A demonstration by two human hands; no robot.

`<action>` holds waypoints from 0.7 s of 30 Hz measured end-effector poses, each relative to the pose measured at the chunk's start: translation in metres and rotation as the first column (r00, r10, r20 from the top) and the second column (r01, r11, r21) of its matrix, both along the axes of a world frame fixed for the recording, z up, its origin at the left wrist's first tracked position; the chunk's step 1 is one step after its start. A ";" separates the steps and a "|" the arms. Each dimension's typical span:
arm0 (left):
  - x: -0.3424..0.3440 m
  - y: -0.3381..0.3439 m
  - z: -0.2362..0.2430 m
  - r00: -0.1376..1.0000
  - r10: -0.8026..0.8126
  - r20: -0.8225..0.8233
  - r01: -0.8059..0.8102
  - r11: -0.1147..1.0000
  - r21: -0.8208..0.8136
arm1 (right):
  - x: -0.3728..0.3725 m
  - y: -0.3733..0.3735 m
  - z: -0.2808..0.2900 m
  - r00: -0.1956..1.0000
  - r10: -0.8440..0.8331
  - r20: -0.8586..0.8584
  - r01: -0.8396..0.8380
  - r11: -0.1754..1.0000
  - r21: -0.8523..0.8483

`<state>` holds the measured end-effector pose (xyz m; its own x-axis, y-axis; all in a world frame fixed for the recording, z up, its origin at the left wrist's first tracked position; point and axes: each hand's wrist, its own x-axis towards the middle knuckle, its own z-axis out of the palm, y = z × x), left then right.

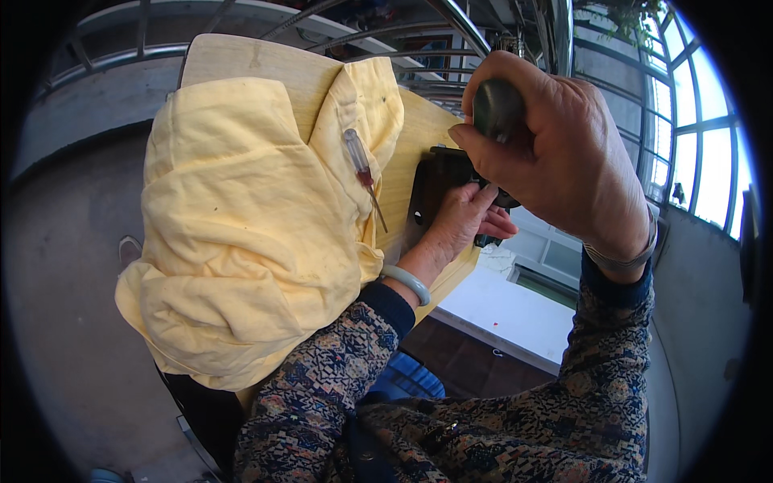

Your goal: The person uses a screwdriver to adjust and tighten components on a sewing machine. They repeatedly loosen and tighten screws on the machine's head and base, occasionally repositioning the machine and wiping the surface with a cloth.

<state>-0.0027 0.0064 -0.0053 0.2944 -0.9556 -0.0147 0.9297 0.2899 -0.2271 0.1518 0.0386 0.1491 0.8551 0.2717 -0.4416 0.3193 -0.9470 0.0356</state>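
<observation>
My right hand (555,153) is wrapped round a dark rounded handle (498,111), held end-up toward the camera; its lower end is hidden. Below it, my left hand (472,216) is at a black metal piece (428,193) on the wooden board’s right side, thumb and fingertips on a small dark part that I cannot make out. A screwdriver (357,153) with a clear and red handle lies on a pale yellow cloth (241,209) spread over much of the wooden board (439,129) to the left of my hands.
Metal railings (451,20) stand behind the board. A window grille (684,125) is at the right, a white ledge (507,322) below my hands. A blue plastic object (407,378) is under the board. Grey floor (72,282) shows at the left.
</observation>
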 end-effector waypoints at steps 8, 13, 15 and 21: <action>0.003 0.001 0.002 0.999 0.016 0.033 -0.016 1.000 -0.001 | 0.000 0.000 -0.001 1.000 0.008 -0.015 -0.009 1.000 -0.016; 0.004 -0.003 0.002 1.000 0.022 0.015 -0.022 1.000 -0.018 | 0.000 -0.004 -0.003 0.999 -0.025 -0.030 0.025 1.000 -0.017; 0.004 -0.004 0.002 0.999 0.031 0.010 -0.031 0.999 -0.031 | 0.000 -0.005 -0.004 0.999 -0.018 -0.026 0.017 0.999 -0.048; 0.005 -0.005 0.000 1.000 0.025 0.013 -0.024 0.999 -0.025 | 0.002 -0.008 -0.003 1.000 0.003 -0.024 -0.004 0.999 -0.036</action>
<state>0.0019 0.0012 -0.0049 0.3178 -0.9481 0.0135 0.9254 0.3070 -0.2222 0.1540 0.0304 0.1463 0.8431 0.2583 -0.4717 0.3238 -0.9441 0.0617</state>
